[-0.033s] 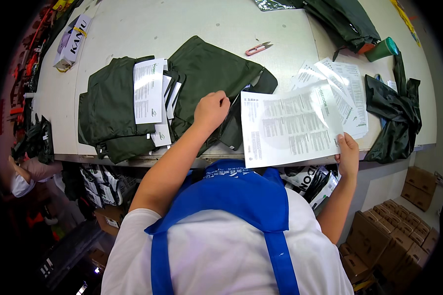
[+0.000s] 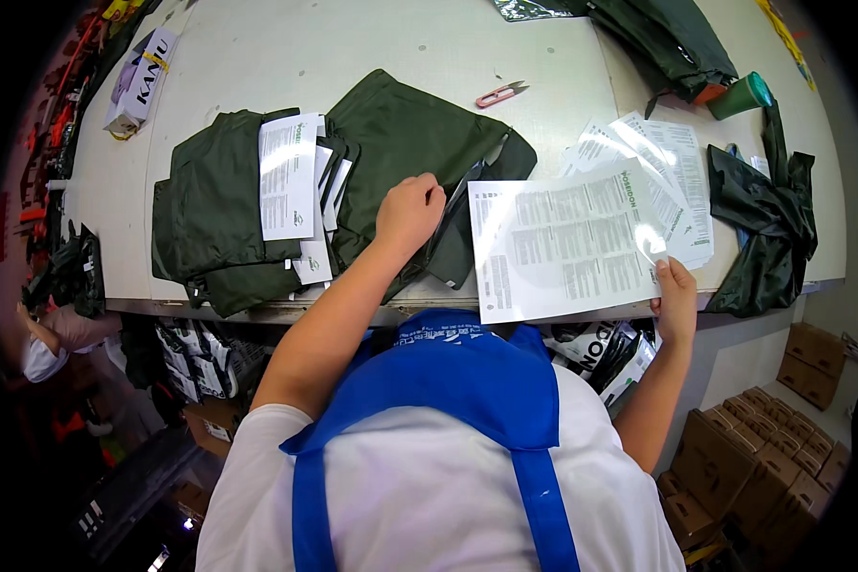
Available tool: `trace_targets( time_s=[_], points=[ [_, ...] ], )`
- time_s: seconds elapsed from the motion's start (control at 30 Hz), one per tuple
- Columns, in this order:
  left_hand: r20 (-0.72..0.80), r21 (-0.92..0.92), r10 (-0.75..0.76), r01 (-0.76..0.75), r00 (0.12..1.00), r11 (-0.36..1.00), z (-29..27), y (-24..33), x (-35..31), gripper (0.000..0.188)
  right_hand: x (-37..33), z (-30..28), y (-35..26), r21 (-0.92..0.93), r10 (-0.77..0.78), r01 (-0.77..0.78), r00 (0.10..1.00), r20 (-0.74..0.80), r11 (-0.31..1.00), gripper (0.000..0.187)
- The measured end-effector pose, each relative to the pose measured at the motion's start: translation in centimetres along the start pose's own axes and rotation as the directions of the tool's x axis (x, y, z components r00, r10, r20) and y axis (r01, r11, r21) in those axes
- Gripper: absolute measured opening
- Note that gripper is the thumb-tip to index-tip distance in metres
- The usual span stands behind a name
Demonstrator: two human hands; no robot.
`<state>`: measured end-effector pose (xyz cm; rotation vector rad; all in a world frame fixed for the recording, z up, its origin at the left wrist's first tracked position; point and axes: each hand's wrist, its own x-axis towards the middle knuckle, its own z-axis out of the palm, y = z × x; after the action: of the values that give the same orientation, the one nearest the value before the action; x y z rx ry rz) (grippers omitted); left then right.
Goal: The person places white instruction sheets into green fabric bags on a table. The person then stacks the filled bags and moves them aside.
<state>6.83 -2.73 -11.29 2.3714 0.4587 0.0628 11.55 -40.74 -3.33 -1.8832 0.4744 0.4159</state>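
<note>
Wearing a white short-sleeved cloth shirt [image 2: 429, 496] under a bright blue cloth apron [image 2: 439, 391], with flat blue straps [image 2: 312, 505] running from the apron's upper corners; showing small white lettering [image 2: 440, 331] near the apron's far visible edge.

Hidden/cut-off bits around table [image 2: 400, 48]
On table: loose papers [image 2: 686, 153] pt. covered by sheet [image 2: 567, 248], its fine print unreadable; dark bundle [image 2: 663, 38] cut off at pic's top. Under table: bags [image 2: 200, 357] pt. hidden. L of table: person [image 2: 43, 360] blurred & dim.
</note>
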Motion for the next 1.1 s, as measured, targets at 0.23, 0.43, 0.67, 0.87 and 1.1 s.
trace_targets(
  time_s=[0.23, 0.43, 0.67, 0.87, 1.1],
  points=[
    [0.102, 0.105, 0.096, -0.107, 0.990, 0.989, -0.3, 1.6, -0.2, 0.018, 1.9, 2.2, 0.9, 0.212, -0.133, 0.139, 0.990, -0.044, 0.967, 0.023],
    [0.197, 0.182, 0.106, -0.143, 0.975, 0.973, 0.4, 1.9, -0.1, 0.020, 0.8, 8.4, 2.0, 0.264, -0.161, 0.161, 0.987, -0.025, 0.951, 0.028],
    [0.127, 0.268, 0.019, -0.053, 0.992, 0.962, 1.9, -0.4, 1.0, 0.026, 1.4, 8.4, 1.6, 0.172, -0.284, 0.284, 0.959, -0.028, 0.943, 0.033],
    [0.123, 0.174, 0.067, -0.088, 0.990, 0.981, 1.0, 0.5, 1.3, 0.017, 2.5, 8.5, 2.2, 0.173, -0.188, 0.159, 0.967, 0.171, 0.972, 0.030],
    [0.289, -0.101, 0.226, -0.205, 0.930, 0.973, 2.7, 4.6, -2.2, 0.011, -0.6, 15.0, 4.0, 0.200, 0.103, -0.258, 0.817, 0.567, 0.945, 0.028]
  ],
)
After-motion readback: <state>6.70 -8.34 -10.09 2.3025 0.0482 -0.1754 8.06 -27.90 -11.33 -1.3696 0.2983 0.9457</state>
